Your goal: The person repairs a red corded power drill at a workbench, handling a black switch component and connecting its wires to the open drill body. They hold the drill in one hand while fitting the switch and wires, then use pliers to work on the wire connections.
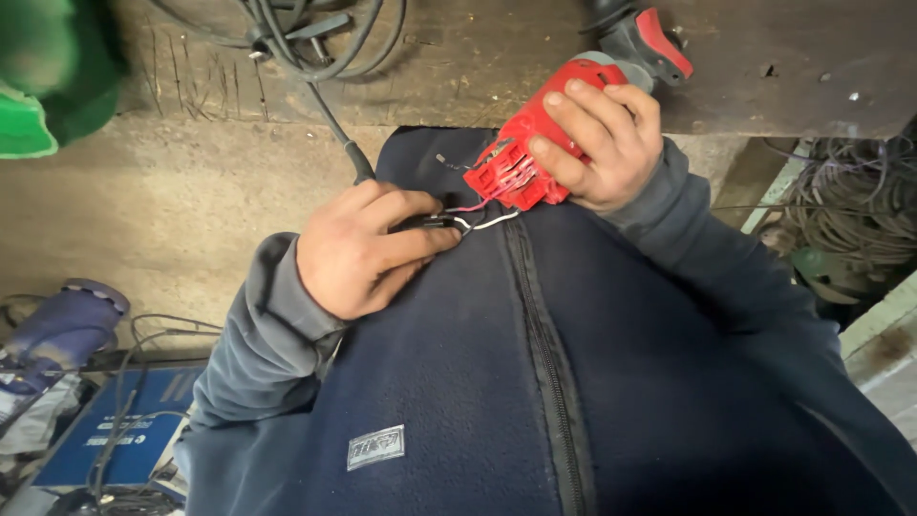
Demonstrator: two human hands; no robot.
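I see the right hand (602, 143) wrapped around a red power tool housing (535, 143), fingers curled over its top and side, thumb pressed low on the red plastic — a firm, closed hold. The housing hangs in the air in front of the person's chest, just below the near edge of the wooden workbench (458, 67), and its open end points down toward the other hand. Thin wires (482, 212), pink, white and dark, run out of that open end.

The left hand (368, 250) is closed in a pinch: thumb and forefinger meet on the black end of a power cord (334, 129), right where the wires join it. The rest of its fingers are folded in under the palm. The cord rises from the pinch, crosses the bench edge and joins a loose coil of grey cable lying on the bench top near its far edge.

Both hands sit close together against the dark blue fleece jacket (458, 382), whose zip runs down the middle. A dark tool body with a red part (659, 43) lies on the bench just behind the right hand's knuckles — I cannot tell whether it belongs to the same housing. A green object (43, 86) shows at the upper left, a tangle of wire (850, 220) at the right, and a blue box (124, 430) on the floor at lower left.
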